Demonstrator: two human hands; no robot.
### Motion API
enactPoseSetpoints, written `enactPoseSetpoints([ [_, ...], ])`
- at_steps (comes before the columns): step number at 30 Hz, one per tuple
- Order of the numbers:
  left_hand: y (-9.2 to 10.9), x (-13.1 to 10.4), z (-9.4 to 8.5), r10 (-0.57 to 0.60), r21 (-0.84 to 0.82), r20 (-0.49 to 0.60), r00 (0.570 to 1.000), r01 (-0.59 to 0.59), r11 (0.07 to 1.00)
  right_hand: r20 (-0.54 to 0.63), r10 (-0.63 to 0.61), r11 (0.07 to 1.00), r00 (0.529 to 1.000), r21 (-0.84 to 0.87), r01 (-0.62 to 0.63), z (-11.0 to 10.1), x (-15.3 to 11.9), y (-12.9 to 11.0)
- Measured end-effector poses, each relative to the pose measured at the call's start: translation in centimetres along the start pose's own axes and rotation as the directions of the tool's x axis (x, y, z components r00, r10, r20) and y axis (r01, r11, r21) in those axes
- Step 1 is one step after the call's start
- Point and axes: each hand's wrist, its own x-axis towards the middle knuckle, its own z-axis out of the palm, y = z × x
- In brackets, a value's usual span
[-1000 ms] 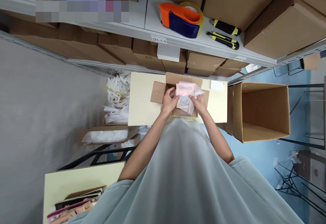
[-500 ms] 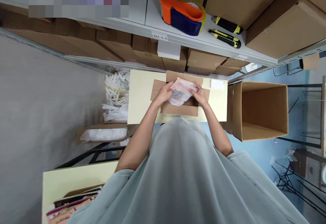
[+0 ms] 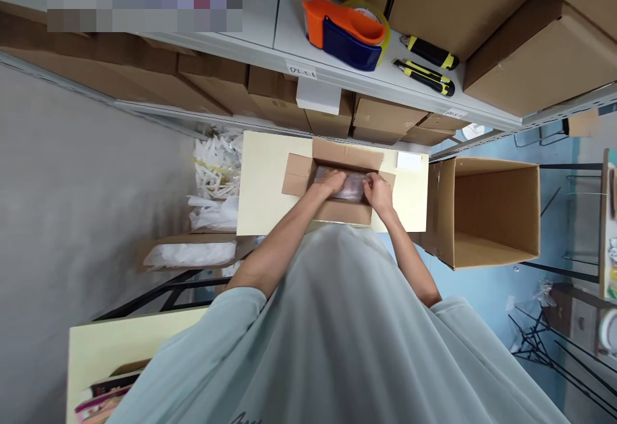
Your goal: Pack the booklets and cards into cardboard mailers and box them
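An open cardboard box (image 3: 343,213) stands on the pale yellow table with its flaps folded outward. Inside lies a packet in clear, whitish wrap (image 3: 353,189), partly covered by my hands. My left hand (image 3: 333,182) reaches into the box over the packet's left part, its fingertips hidden. At the packet's right end is my right hand (image 3: 379,193), its fingers bent and pinched together at the wrap's edge.
An orange and blue tape dispenser (image 3: 344,33) and two box cutters (image 3: 429,64) lie on the shelf above. A large open carton (image 3: 496,212) stands right of the table (image 3: 263,186). White packing material (image 3: 215,160) is at the left.
The packet has gone from above the box down into it. My left hand has moved right and into the box; my right hand has come slightly lower with its fingers more bent.
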Motion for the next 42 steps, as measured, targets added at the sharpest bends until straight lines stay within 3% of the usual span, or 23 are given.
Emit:
enactPoseSetpoints([
  [3,-0.3,-2.3,-0.4,0.003,0.011,-0.02,1.0,-0.003,1.0,-0.14,-0.053,0.996,0.989,0.069,0.063,-1.1,-1.6,1.6],
  [5,-1.2,-4.9,-1.1,0.019,-0.029,-0.171,0.985,-0.024,0.999,-0.27,-0.03,0.993,0.962,0.102,0.06,-1.8,-2.8,3.2],
  [7,-2.8,-8.0,-1.8,-0.019,-0.1,-0.425,0.905,-0.026,0.995,-0.35,0.074,0.988,0.934,0.154,-0.02,-2.1,-3.9,5.0],
  [9,-4.8,-10.9,-2.3,-0.176,-0.177,-0.611,0.772,0.083,0.981,-0.31,0.223,0.953,0.924,0.27,-0.139,-2.0,-4.7,6.4],
  [11,-6.5,-12.9,-2.7,-0.339,-0.293,-0.636,0.693,0.19,0.937,-0.204,0.322,0.889,0.925,0.402,-0.221,-1.7,-5.3,7.1],
  [12,-7.0,-13.6,-2.7,-0.394,-0.348,-0.615,0.683,0.214,0.913,-0.167,0.334,0.86,0.928,0.456,-0.228,-1.5,-5.6,7.0],
  [15,-6.7,-14.8,-2.7,-0.383,-0.431,-0.563,0.733,0.135,0.892,-0.154,0.217,0.84,0.964,0.532,-0.104,-1.3,-6.6,5.7],
  [18,-4.8,-15.4,-2.0,-0.182,-0.364,-0.507,0.843,-0.018,0.931,-0.064,-0.116,0.906,0.991,0.402,0.132,-1.2,-7.5,3.7],
  [20,-3.8,-15.7,-1.4,-0.029,-0.263,-0.372,0.928,-0.075,0.962,0.076,-0.308,0.937,0.948,0.195,0.289,-0.9,-7.7,2.8],
  [22,-3.5,-15.7,-0.7,0.067,-0.16,-0.232,0.971,-0.106,0.982,0.197,-0.38,0.922,0.904,0.008,0.386,-0.6,-7.5,2.4],
  [24,-3.9,-15.5,-0.3,0.101,-0.107,-0.184,0.978,-0.122,0.987,0.244,-0.391,0.905,0.887,-0.071,0.419,-0.4,-6.9,2.6],
  [27,-4.8,-14.2,-0.5,0.069,-0.122,-0.265,0.962,-0.105,0.987,0.183,-0.372,0.922,0.91,-0.04,0.385,-0.5,-5.4,3.3],
  [32,-5.2,-9.9,-2.8,-0.112,-0.188,-0.416,0.902,0.035,0.982,-0.091,-0.147,0.988,0.985,0.025,0.15,-0.4,-1.0,3.7],
  [36,-4.4,-6.9,-4.9,-0.085,-0.215,-0.399,0.913,-0.003,0.977,-0.107,-0.083,0.976,0.991,0.191,0.102,-0.1,2.1,3.1],
  [39,-3.9,-6.8,-5.8,-0.037,-0.216,-0.419,0.907,-0.06,0.975,-0.174,-0.091,0.95,0.981,0.282,0.138,-0.2,1.9,2.9],
  [42,-4.0,-8.3,-5.7,-0.025,-0.188,-0.461,0.887,-0.07,0.98,-0.225,-0.071,0.938,0.972,0.317,0.142,-0.1,-0.3,3.3],
])
